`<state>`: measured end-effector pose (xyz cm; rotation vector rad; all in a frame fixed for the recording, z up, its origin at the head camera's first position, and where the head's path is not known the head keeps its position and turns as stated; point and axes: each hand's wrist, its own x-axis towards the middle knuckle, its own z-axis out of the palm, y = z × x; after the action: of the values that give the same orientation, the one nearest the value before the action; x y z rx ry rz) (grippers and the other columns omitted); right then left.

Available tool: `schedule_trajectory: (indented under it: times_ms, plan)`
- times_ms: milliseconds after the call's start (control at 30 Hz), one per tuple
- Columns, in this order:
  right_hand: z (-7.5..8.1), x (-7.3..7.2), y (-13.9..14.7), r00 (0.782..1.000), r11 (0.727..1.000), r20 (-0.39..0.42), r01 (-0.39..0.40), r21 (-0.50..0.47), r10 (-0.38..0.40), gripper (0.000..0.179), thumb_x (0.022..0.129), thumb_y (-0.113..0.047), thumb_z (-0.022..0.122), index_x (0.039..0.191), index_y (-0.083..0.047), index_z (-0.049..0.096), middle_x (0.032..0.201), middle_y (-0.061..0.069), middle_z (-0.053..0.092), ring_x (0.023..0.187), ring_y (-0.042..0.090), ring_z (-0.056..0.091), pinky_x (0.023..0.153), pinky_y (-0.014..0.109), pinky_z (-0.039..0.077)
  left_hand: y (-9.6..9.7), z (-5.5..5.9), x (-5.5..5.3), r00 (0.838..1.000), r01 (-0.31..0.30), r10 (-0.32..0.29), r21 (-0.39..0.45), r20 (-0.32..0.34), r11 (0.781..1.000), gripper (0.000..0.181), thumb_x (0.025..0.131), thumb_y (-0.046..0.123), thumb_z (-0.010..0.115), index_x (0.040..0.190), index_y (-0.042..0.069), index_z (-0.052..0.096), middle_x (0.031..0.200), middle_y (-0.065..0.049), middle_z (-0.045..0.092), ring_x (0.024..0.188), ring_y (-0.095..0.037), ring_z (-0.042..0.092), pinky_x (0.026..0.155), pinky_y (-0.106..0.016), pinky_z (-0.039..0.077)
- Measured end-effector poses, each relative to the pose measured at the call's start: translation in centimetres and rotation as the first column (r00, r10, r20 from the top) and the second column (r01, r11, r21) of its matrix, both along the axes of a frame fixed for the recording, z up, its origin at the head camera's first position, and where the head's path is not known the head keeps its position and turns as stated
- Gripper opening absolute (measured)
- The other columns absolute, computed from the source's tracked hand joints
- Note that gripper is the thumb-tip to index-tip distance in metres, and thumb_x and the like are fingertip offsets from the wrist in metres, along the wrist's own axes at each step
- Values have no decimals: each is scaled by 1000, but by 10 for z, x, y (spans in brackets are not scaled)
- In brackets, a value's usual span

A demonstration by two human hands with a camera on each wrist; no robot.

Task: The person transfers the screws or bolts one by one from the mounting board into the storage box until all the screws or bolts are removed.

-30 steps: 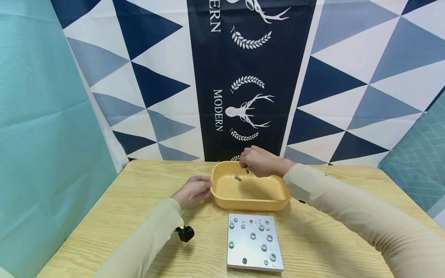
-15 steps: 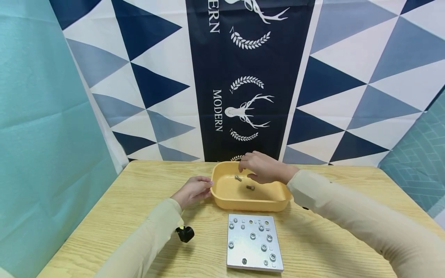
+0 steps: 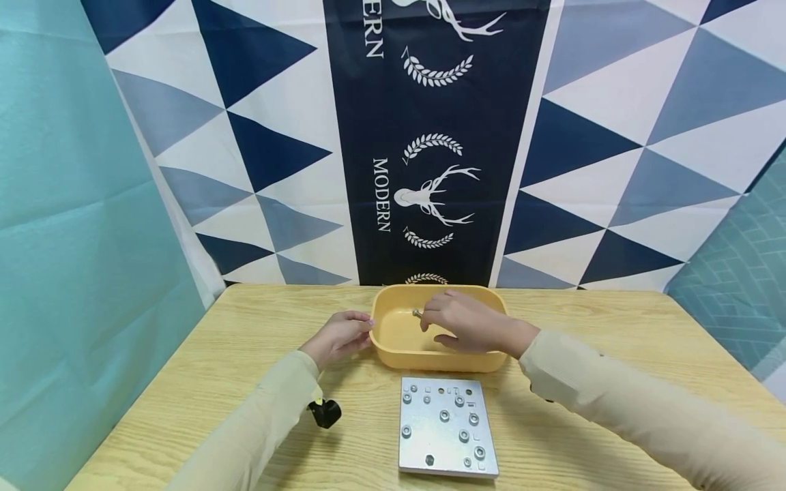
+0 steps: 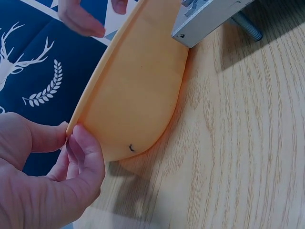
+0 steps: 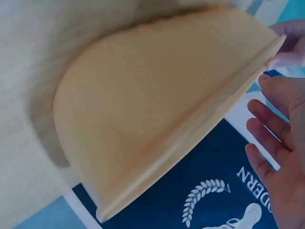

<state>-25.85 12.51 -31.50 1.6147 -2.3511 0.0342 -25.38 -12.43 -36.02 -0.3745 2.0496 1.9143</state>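
A yellow plastic bin [image 3: 442, 361] sits on the wooden table. My left hand [image 3: 340, 335] pinches its left rim between thumb and fingers, plainly seen in the left wrist view. Over the bin is my right hand [image 3: 467, 324], and the right wrist view shows its fingers [image 5: 271, 136] apart with nothing between them. One bolt [image 3: 417, 313] lies in the bin beside the right fingertips; the hand covers part of the bin floor. In front of the bin rests a silver metal plate [image 3: 430, 436] bearing several socket-head bolts. A threaded shank [image 4: 248, 27] sticks out below the plate.
The wooden table [image 3: 258, 320] extends to both sides of the bin. A patterned curtain [image 3: 430, 136] hangs behind its far edge. A small black device [image 3: 325, 413] is at the left wrist. Teal cloth [image 3: 92, 239] hangs at the left.
A bolt in my right fingers dropped into the bin and lay there half a second ago. My right hand has since moved lower over the bin, hiding that bolt. The left hand stays on the rim.
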Motion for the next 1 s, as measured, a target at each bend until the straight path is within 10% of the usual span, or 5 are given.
schedule_trajectory:
  times_ms: [433, 1000]
  plan:
    - [-8, 34, -9, 998, 1000, 67, -23, 15, 22, 21, 83, -19, 75, 103, -17, 67, 102, -7, 68, 100, 12, 58, 97, 37, 49, 0, -1, 0, 1000, -2, 2, -1, -6, 1000, 24, 96, 8, 56, 119, -1, 55, 95, -7, 56, 74, -10, 54, 63, -15, 50]
    - [-25, 55, -22, 994, 991, -37, -100, 93, 104, 17, 84, -21, 71, 100, -23, 66, 96, -12, 64, 94, 7, 56, 85, 26, 47, -1, -5, 0, 1000, -7, 8, 35, -16, 999, 24, 96, 6, 56, 118, -3, 54, 100, -11, 56, 72, -10, 53, 60, -14, 49]
